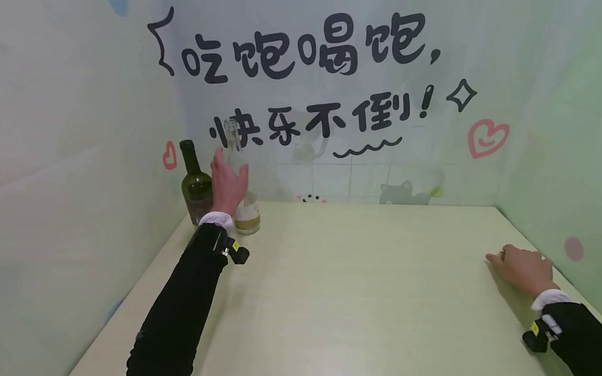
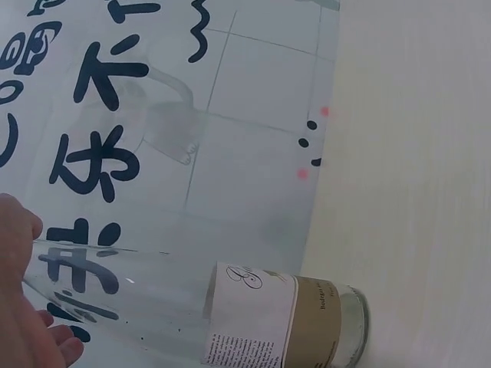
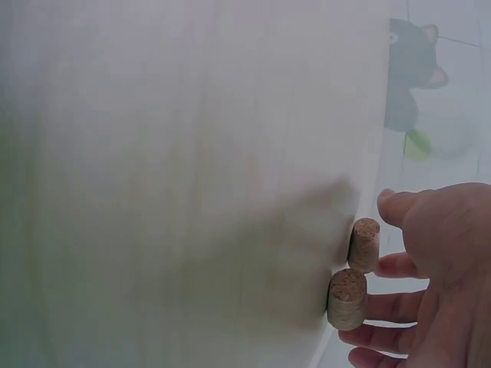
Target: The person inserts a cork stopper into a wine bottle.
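At the back left, a clear glass bottle (image 1: 248, 216) stands upright with a white and tan label. My left hand (image 1: 227, 187) is at its neck and shoulder, thumb on the right side and fingers on the left, spread wider than the glass. In the left wrist view, the bottle's label (image 2: 249, 314) shows and the fingertips (image 2: 69, 349) lie just beside the neck. A dark green bottle (image 1: 195, 183) stands left of this hand. Over by the right table edge, my right hand (image 3: 449, 268) has its thumb and loosely bent fingers around two corks (image 3: 347, 299), fingertips right at them.
The pale table (image 1: 357, 291) reaches to a printed back wall (image 1: 291, 176) with lettering and drawings. Side walls (image 1: 79, 173) stand along the left and right table edges. Both forearms wear black sleeves (image 1: 180, 306) with small cameras at the wrists.
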The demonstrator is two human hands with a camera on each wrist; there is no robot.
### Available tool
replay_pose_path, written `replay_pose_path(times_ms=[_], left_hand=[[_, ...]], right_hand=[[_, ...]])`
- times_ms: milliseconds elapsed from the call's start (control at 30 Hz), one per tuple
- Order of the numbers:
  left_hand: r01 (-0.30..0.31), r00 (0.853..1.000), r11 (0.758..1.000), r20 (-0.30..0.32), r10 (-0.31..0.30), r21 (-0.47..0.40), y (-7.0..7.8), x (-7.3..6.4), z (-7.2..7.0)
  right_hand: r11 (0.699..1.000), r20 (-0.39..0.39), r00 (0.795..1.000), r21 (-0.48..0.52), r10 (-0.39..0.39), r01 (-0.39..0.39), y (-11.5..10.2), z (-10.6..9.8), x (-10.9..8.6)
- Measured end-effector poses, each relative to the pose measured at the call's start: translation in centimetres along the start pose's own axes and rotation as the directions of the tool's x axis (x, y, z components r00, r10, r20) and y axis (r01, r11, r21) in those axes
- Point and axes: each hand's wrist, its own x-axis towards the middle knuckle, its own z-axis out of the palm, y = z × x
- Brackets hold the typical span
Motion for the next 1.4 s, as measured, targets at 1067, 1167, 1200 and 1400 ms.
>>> replay_pose_path(times_ms=[1067, 1167, 1200, 1400], left_hand=[[0.152, 0.987, 0.987, 0.056, -0.149, -0.046, -1.3, 0.6, 1.2], [0.145, 0.988, 0.988, 0.053, -0.143, -0.046, -1.4, 0.6, 1.2], [0.140, 0.989, 0.989, 0.053, -0.138, -0.047, -1.4, 0.6, 1.2], [0.135, 0.989, 0.989, 0.069, -0.132, -0.051, -1.6, 0.7, 1.1]], right_hand=[[0.999, -0.058, 0.998, 0.049, 0.002, 0.001, -1.0, -0.9, 1.0], [0.995, -0.081, 0.997, 0.096, 0.012, -0.004, -0.7, -0.9, 1.3], [0.994, -0.102, 0.995, 0.110, 0.012, -0.001, -0.6, -0.9, 1.4], [0.985, -0.225, 0.974, 0.168, -0.004, 0.043, -0.5, -1.1, 1.6]])
